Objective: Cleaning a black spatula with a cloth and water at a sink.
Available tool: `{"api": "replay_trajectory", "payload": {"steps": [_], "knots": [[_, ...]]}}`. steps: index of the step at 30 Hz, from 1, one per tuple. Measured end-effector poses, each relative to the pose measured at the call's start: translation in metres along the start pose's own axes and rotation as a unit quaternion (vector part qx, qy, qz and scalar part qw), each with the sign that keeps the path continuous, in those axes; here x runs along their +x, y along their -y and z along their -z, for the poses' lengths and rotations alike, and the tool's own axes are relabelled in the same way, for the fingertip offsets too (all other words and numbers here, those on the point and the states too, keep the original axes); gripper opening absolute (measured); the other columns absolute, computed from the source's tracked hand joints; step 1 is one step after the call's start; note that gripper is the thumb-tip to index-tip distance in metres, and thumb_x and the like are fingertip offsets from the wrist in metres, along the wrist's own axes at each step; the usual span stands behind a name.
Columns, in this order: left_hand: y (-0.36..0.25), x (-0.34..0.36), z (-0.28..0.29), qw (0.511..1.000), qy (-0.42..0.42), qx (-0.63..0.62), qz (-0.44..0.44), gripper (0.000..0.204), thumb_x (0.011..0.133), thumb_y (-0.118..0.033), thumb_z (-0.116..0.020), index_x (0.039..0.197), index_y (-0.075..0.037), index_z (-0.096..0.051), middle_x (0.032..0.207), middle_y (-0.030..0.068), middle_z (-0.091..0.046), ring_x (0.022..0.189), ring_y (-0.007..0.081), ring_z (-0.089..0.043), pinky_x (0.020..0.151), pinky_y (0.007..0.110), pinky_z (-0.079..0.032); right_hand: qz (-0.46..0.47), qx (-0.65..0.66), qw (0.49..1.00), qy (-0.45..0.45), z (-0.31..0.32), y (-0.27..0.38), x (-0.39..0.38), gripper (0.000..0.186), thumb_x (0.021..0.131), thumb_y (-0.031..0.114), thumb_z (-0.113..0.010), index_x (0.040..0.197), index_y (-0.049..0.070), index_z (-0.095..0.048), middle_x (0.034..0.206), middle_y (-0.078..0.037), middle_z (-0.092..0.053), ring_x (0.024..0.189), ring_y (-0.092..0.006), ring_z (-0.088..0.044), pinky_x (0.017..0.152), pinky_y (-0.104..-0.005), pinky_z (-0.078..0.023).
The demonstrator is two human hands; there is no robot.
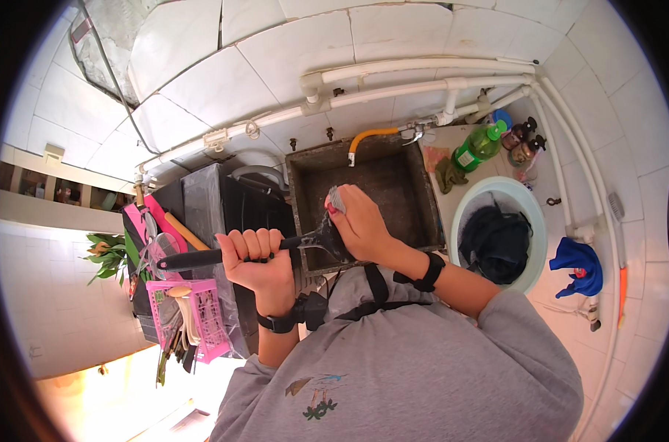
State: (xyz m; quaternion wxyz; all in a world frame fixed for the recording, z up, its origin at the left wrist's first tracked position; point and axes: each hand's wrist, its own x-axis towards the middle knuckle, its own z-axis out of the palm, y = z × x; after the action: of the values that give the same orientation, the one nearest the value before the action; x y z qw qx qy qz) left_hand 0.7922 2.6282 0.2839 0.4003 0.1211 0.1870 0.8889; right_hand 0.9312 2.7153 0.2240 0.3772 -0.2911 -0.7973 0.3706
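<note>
My left hand [259,264] is wrapped round the handle of a black spatula [190,259], a long utensil lying sideways in front of me. Its broad head [328,240] points right, over the near edge of the stone sink [296,206], and bears some whitish wet flecks. My right hand [361,225] is closed on a crumpled grey-and-pink scrubbing cloth [337,199], just beside the head. Fingers hide most of the cloth, so whether it touches the spatula is hard to tell. Above the sink's far side hangs a yellow hose [371,134] on the tap.
Right of the sink are a pale basin [538,239] with dark cloth, a green bottle [478,147] and a dark green rag [451,175]. To the left, a pink basket [215,313] of utensils sits by a black-covered surface [246,210]. White pipes [378,99] line the wall.
</note>
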Motion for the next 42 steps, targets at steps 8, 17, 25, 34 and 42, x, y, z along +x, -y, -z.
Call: {"api": "replay_trajectory", "payload": {"steps": [8,17,25,34,42], "knots": [[0.005,-0.010,0.005,0.996,0.064,0.028,0.048,0.048,0.094,-0.033,-0.037,0.053,-0.015,-0.021,0.044,-0.0044,-0.014,0.040,0.0085,-0.010,0.042,0.026,-0.013,-0.291,0.289,0.912,-0.025,-0.018,-0.044,0.007,0.043,0.091,0.030,-0.040,0.060,0.003,-0.050,0.055,-0.002,-0.049,0.051,-0.0122,-0.045,0.052,-0.0264,-0.036],[0.012,-0.003,0.006,0.994,-0.007,0.077,-0.080,0.050,0.095,-0.034,-0.035,0.053,-0.015,-0.017,0.045,-0.0041,-0.011,0.041,0.0093,-0.006,0.043,0.028,-0.010,-0.130,0.112,0.966,-0.195,-0.027,-0.011,-0.012,0.028,0.093,0.025,-0.042,0.096,-0.001,-0.053,0.075,-0.011,-0.057,0.068,-0.0201,-0.054,0.068,-0.0271,-0.041],[0.048,-0.003,0.037,0.992,0.048,0.119,-0.009,0.050,0.095,-0.033,-0.032,0.051,-0.014,-0.021,0.041,-0.0027,-0.015,0.037,0.0102,-0.009,0.040,0.029,-0.010,-0.492,0.393,0.754,-0.187,-0.061,-0.104,-0.025,0.029,0.082,0.028,-0.051,0.065,0.004,-0.053,0.057,-0.002,-0.047,0.052,-0.0113,-0.044,0.050,-0.0271,-0.034],[0.098,0.011,0.103,0.958,-0.039,0.285,-0.007,0.043,0.096,-0.038,-0.030,0.063,-0.010,-0.028,0.057,0.0011,-0.025,0.052,0.0143,-0.024,0.056,0.028,-0.027,-0.569,0.270,0.741,-0.234,0.008,-0.256,-0.040,0.042,0.089,0.041,-0.044,0.077,0.002,-0.053,0.056,-0.007,-0.053,0.038,-0.0151,-0.049,0.032,-0.0264,-0.042],[0.158,0.016,0.214,0.832,-0.212,0.513,0.011,0.030,0.098,-0.029,-0.030,0.088,-0.005,-0.045,0.095,0.0091,-0.051,0.087,0.0157,-0.044,0.087,0.030,-0.034,-0.467,-0.030,0.833,-0.295,0.099,-0.388,-0.040,0.050,0.081,0.031,-0.059,0.108,-0.007,-0.042,0.098,-0.016,-0.052,0.088,-0.0227,-0.053,0.072,-0.0319,-0.043]]}}
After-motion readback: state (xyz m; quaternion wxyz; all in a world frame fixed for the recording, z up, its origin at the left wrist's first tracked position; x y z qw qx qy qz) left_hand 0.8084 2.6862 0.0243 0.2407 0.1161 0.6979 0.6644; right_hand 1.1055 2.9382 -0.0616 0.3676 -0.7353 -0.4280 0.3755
